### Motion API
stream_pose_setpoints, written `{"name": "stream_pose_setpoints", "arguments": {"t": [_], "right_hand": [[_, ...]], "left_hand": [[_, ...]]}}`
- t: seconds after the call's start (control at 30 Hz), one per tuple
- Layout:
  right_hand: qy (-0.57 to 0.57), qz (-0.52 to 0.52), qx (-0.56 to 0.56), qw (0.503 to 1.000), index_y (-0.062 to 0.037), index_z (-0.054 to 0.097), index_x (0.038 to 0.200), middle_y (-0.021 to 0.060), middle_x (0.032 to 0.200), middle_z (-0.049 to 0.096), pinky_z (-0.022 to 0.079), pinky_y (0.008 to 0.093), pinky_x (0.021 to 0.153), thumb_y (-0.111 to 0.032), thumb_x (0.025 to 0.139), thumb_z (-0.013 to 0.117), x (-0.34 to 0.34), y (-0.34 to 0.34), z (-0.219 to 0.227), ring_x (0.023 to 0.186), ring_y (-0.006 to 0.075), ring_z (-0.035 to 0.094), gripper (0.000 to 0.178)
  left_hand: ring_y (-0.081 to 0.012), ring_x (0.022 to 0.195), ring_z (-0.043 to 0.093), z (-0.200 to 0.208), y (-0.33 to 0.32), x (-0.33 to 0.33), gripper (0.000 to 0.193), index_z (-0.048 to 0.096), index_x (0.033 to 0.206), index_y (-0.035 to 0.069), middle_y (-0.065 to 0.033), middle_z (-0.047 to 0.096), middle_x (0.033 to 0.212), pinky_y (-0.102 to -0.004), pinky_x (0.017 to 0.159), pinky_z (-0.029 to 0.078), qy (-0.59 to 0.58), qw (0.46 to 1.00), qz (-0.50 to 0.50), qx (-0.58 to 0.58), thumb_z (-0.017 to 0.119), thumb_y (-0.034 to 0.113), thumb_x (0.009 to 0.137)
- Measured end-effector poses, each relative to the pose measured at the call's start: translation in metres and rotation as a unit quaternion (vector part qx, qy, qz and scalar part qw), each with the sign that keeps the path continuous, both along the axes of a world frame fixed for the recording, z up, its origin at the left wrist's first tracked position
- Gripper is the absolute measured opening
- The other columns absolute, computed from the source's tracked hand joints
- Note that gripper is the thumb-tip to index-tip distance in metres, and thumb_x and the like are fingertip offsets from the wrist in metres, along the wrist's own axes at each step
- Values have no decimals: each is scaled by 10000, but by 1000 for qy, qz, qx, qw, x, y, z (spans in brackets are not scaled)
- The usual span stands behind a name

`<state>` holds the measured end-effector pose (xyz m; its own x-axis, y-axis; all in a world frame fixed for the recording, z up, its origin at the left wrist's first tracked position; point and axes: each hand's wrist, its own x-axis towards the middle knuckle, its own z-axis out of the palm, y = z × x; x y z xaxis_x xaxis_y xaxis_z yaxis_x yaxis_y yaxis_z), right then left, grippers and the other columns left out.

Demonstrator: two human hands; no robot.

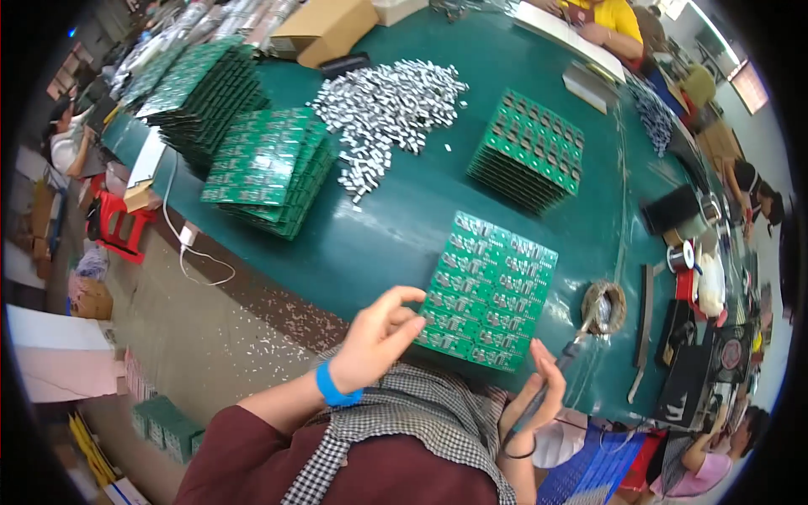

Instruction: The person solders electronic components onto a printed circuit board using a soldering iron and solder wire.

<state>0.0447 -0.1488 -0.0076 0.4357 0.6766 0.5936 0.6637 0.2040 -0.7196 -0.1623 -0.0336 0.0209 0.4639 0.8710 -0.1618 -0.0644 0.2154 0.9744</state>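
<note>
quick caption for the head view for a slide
Left hand steadies a green circuit board panel on a teal table; right hand holds a soldering iron.

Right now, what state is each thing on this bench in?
Left hand: fingertips on the near circuit panel's edge.
Right hand: gripping a soldering iron.
Circuit panel: flat, parts fitted.
Board stacks: piled.
Metal parts: loose heap.
Solder spool: lying sideways.
</note>
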Motion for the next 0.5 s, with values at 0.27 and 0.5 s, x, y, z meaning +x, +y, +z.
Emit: {"name": "stream_pose_setpoints", "arguments": {"t": [0.27,0.5], "right_hand": [[-357,-23,6,934,-75,592,1059,121,1033,663,495,381,794,-94,741,727,81,168,60,897,322,620,346],[-523,-46,-57,849,-103,577,940,62,826,605,492,332,613,-78,741,629,105,205,60,754,227,611,207]], "left_hand": [[19,488,274,69,91,-169,308,565,1231,7,96,444,701,-169,411,185,108,931,301,178,555,122,945],[16,466,275,35,163,-239,309,554,1230,-18,71,523,738,-179,399,184,107,943,277,152,530,133,962]]}}
